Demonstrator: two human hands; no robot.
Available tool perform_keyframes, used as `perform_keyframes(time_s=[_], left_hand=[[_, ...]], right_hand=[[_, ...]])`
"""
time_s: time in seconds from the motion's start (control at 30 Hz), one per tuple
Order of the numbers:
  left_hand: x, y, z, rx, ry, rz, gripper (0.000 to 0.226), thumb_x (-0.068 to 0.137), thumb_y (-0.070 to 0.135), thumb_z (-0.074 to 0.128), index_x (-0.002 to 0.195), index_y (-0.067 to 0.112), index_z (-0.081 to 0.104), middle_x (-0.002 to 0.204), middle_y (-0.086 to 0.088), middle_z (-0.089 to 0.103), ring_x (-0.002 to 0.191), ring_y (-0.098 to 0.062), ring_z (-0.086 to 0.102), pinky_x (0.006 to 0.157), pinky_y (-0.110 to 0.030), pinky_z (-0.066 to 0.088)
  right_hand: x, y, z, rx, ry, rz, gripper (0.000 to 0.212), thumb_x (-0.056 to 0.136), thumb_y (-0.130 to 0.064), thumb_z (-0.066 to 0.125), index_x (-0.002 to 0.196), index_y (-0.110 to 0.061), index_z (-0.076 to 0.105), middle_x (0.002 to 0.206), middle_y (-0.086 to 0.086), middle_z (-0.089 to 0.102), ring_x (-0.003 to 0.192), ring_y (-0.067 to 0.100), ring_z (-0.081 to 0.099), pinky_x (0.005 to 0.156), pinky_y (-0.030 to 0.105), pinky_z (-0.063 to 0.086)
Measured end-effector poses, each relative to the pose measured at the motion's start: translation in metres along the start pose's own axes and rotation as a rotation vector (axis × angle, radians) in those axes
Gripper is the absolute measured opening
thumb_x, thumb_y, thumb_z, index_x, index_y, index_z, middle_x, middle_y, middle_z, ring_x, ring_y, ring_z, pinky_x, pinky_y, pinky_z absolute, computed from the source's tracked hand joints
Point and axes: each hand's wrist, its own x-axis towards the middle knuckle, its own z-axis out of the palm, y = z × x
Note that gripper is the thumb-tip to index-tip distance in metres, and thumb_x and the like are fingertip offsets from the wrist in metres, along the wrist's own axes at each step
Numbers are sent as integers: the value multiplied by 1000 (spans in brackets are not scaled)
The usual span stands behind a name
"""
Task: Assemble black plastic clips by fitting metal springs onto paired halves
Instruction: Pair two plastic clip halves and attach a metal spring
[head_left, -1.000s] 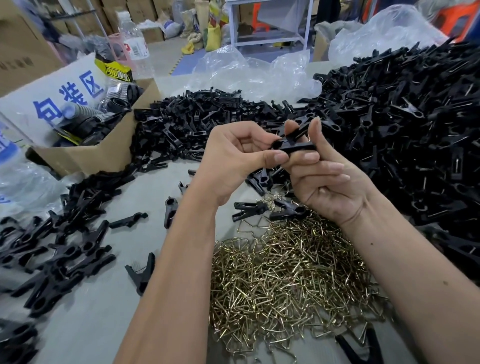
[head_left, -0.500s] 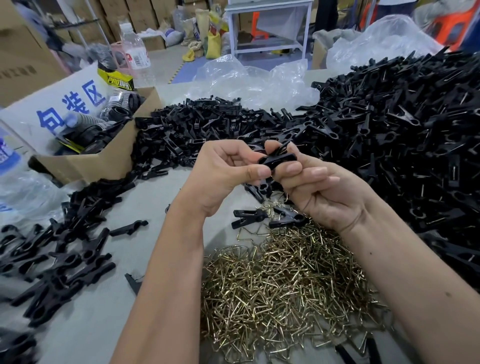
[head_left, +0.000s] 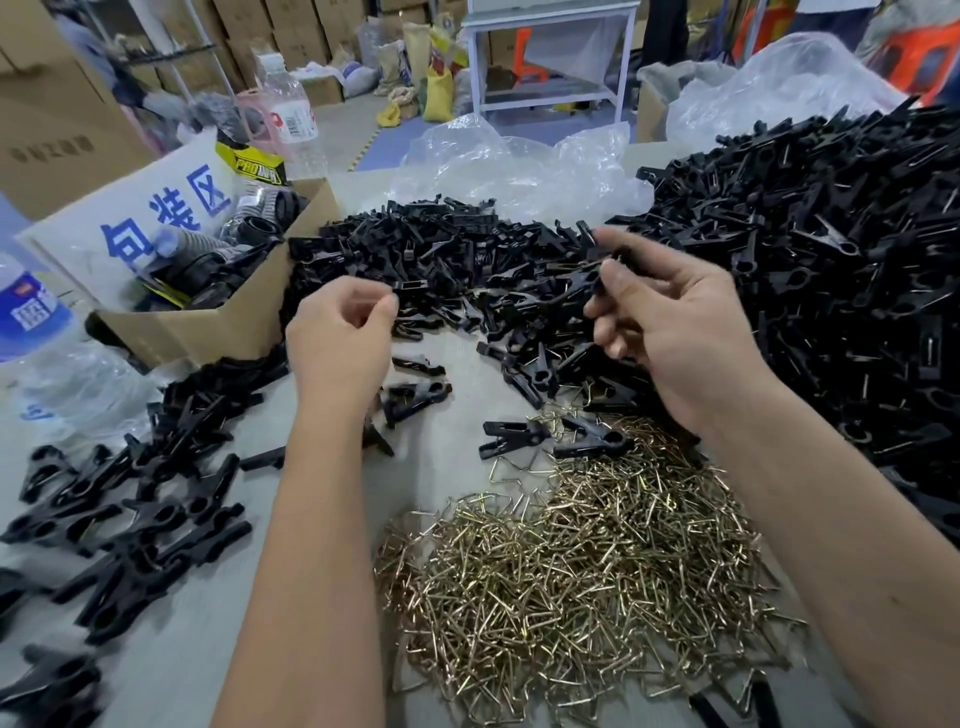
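Observation:
My right hand (head_left: 670, 322) pinches a blurred black clip (head_left: 617, 258) between thumb and fingers, above the middle heap of black clip halves (head_left: 441, 249). My left hand (head_left: 337, 338) hovers apart from it to the left with its fingers curled, and nothing shows in them. A heap of brass-coloured metal springs (head_left: 582, 561) lies on the table between my forearms. Two loose clips (head_left: 511, 434) lie at its far edge. A spread of black clips (head_left: 130, 509) lies at the left.
A large mound of black clips (head_left: 831, 260) fills the right side. An open cardboard box (head_left: 208, 327) with dark parts stands at the left, with a water bottle (head_left: 288, 114) behind it. Crumpled clear plastic (head_left: 519, 166) lies at the back.
Both hands held one clip together before. They have parted: my left hand let go and drew left, and my right hand carried the clip up and to the right.

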Motion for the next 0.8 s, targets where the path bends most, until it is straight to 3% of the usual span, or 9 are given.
perform_keyframes(time_s=[0.07,0.13,0.23,0.33,0.43,0.53,0.63,0.7,0.8], left_hand=[[3,-12,-1,219,-15,-17,14,96,28,65,103,34,76,108,7,73,112,-21,61,102,-34,44],[5,-16,5,414,-55,-23,23,98,30,63,119,36,72,134,-3,62,132,-31,45,101,-27,28],[-1,-11,14,486,-140,-49,42,102,36,59,142,44,55,169,-4,21,155,-31,9,121,-49,19],[2,-18,12,508,-230,-85,52,104,41,52,154,49,38,174,1,-5,158,-29,-12,126,-56,2],[9,-26,6,495,-329,-141,52,107,41,46,157,48,32,173,2,-14,158,-30,-18,126,-57,-3],[9,-27,6,456,-373,-138,51,108,39,46,158,41,35,174,-5,-3,159,-35,-8,127,-56,4],[11,-26,8,424,-378,-57,52,107,30,50,158,29,40,170,-11,22,158,-32,14,126,-52,17],[12,-26,7,361,-308,-20,48,105,25,54,153,21,48,160,-10,44,151,-29,32,122,-46,26],[17,-17,4,373,-9,-36,35,101,31,58,135,23,66,141,-8,60,135,-31,47,112,-33,29]], right_hand=[[9,-5,0,-233,101,-81,53,102,-7,63,151,-25,52,79,12,72,56,17,65,52,23,54],[20,-10,6,-503,176,-146,63,101,-8,65,157,-26,43,75,8,73,53,15,68,57,28,60],[34,-12,29,-841,240,-325,48,97,-11,69,143,-16,59,72,0,73,55,6,67,79,26,60],[51,-7,67,-1033,34,-405,23,96,-8,67,117,-12,77,75,-6,67,60,-4,57,68,12,48],[72,10,104,-1187,-238,-376,25,100,-16,62,121,-14,74,101,4,73,99,20,67,90,24,48],[105,31,128,-1341,-344,-308,48,106,-33,54,151,-20,47,144,18,50,139,36,37,114,42,29],[142,49,141,-1360,-322,-182,66,104,-54,48,162,-29,26,163,17,25,153,39,11,120,58,26],[163,58,149,-1403,-313,-184,75,100,-69,41,163,-35,19,169,14,17,156,38,6,121,63,22],[191,65,155,-1450,-273,-249,79,96,-78,32,163,-37,19,169,13,20,155,39,13,122,62,18]])
